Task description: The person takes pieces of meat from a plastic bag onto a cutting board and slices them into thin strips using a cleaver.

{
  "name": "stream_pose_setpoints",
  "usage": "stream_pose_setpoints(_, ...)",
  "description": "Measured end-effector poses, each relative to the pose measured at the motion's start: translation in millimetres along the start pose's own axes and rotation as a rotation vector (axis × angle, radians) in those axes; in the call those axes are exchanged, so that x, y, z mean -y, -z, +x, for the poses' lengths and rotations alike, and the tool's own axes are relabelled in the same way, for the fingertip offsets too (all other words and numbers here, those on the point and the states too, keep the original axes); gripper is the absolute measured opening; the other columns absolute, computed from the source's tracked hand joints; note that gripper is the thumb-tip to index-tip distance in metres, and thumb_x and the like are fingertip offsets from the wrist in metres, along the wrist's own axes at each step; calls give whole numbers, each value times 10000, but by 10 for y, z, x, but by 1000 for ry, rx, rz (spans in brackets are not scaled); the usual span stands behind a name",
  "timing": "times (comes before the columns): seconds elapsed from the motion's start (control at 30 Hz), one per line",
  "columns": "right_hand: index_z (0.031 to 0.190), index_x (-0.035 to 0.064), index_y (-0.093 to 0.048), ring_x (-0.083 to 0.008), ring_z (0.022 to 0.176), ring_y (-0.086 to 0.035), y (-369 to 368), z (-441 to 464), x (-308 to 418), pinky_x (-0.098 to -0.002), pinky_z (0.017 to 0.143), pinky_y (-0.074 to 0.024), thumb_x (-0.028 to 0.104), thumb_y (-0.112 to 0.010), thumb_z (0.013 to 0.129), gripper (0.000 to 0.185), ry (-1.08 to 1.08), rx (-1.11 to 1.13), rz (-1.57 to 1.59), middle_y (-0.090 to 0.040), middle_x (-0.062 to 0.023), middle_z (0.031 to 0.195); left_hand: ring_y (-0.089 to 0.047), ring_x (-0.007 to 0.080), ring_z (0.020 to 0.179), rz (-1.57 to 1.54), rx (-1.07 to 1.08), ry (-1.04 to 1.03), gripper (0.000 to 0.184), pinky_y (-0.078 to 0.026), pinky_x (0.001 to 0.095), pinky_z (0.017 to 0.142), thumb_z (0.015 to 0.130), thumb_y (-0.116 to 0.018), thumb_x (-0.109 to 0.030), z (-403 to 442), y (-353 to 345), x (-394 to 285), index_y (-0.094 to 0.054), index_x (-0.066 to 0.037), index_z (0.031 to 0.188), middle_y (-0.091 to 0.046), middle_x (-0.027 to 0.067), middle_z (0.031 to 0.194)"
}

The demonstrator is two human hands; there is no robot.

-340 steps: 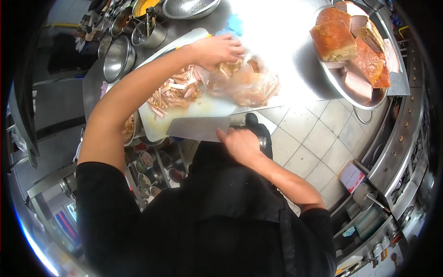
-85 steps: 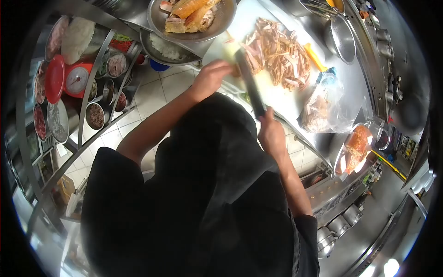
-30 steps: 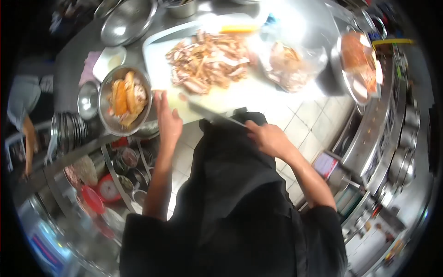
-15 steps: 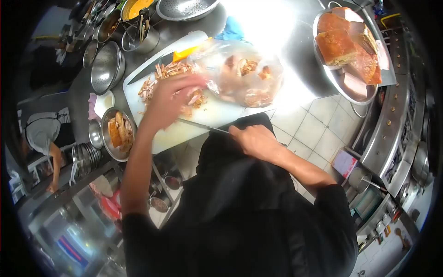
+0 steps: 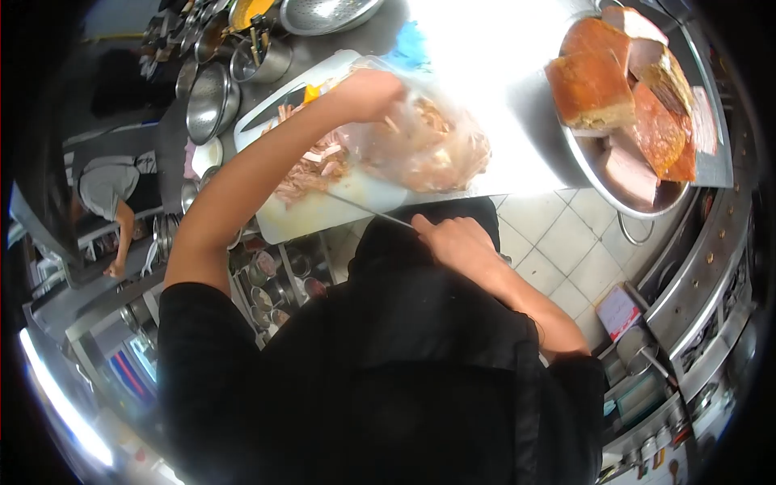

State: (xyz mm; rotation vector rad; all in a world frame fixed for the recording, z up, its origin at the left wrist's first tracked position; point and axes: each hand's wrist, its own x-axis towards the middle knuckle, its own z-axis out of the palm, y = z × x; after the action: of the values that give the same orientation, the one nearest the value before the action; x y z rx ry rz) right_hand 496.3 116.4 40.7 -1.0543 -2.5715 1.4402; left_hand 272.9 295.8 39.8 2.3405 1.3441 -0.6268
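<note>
My left hand is at the clear plastic bag, which holds meat pieces; its fingers are hidden by the hand's back and the bag. Closed round the handle of the cleaver, my right hand is near my apron. The cleaver's blade points left, seen nearly edge-on, over the near edge of the white cutting board. Sliced meat is piled on the board, partly behind my left forearm. A yellow-handled knife lies at the board's far side.
A metal pan of large roasted meat blocks stands at the right. Metal bowls, a colander and a blue cloth or bag are at the back. Another person is at the far left. Tiled floor shows below.
My left hand has moved from above the sliced meat on to the bag. The cleaver stays in my right hand. The view has shifted, so the bowl of meat at the left is mostly hidden behind my arm.
</note>
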Motion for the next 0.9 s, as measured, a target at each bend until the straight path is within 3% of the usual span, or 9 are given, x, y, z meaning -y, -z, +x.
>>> stream_pose_setpoints(0.07, 949, 68, -501, -369, 585, -596, 40, -1, 12, -481, 523, -426, 163, -517, 898, 109, 19, -19, -20, -578, -160, 570, -610, 326, 883, -75, -57, 28, 243, -484, 396, 793, 773, -664, -183, -287, 76, 28, -661, -49, 975, -653, 165, 906)
stream_pose_setpoints(0.13, 948, 71, -502, -373, 588, -594, 83, 38, 28, -483, 522, -421, 170, -527, 901, 113, 61, -41, -55, -581, -161, 577, -598, 311, 838, -410, -409, -42, 238, -475, 358, 763, 790, -678, -164, -560, 32, 193, -645, -2, 960, -632, 163, 842)
stream_pose_setpoints(0.2, 948, 82, -506, -393, 594, -584, 90, 107, 48, -496, 535, -422, 156, -553, 886, 107, 63, -50, -62, -578, -177, 587, -592, 207, 787, -574, -450, 76, 214, -462, 299, 722, 841, -658, -178, -860, 17, 342, -645, 12, 939, -633, 109, 802)
stream_pose_setpoints(0.3, 968, 81, -505, -404, 648, -604, 128, 195, 187, -511, 573, -443, 156, -554, 876, 129, 34, 9, -114, -592, -210, 623, -542, 61, 706, -1315, -492, 297, 179, -439, 222, 639, 881, -620, -160, -1495, -132, 516, -663, 2, 944, -627, 14, 795)
stream_pose_setpoints(0.4, 978, 84, -523, -422, 650, -593, 43, 267, 210, -511, 575, -450, 139, -597, 853, 155, 60, 3, -141, -590, -224, 642, -544, 74, 664, -1565, -712, 384, 199, -440, 226, 598, 880, -617, -163, -2161, -458, 664, -662, 9, 969, -625, 17, 771)
stream_pose_setpoints(0.57, 998, 81, -558, -437, 649, -584, -140, 485, 405, -505, 567, -446, 122, -641, 827, 193, 103, -52, -164, -589, -231, 653, -533, 103, 629, -872, -1048, 657, 215, -426, 275, 584, 826, -628, -167, -3553, -1281, 1268, -647, 36, 894, -591, 74, 658)
stream_pose_setpoints(0.63, 1019, 76, -566, -436, 664, -588, -210, 592, 554, -494, 563, -444, 108, -641, 827, 209, 61, -39, -193, -594, -235, 679, -608, 187, 659, -732, -1039, 1029, 236, -462, 339, 624, 801, -635, -196, -3919, -1484, 1420, -647, 25, 884, -623, 121, 689)
stream_pose_setpoints(0.8, 1025, 58, -564, -441, 722, -594, -540, 990, 1001, -504, 603, -447, 87, -620, 831, 204, 57, 53, -173, -605, -243, 718, -621, 375, 852, -539, -643, 1030, 230, -491, 438, 728, 772, -627, -208, -4027, -2148, 1747, -661, -43, 929, -652, 177, 923)
stream_pose_setpoints(0.9, 1030, 35, -567, -449, 774, -591, -738, 1237, 1145, -503, 665, -450, 142, -591, 852, 209, -86, 144, -31, -609, -262, 760, -622, 366, 882, -438, -801, 991, 265, -500, 428, 776, 807, -613, -203, -3790, -2034, 1633, -665, -70, 1030, -645, 177, 984)
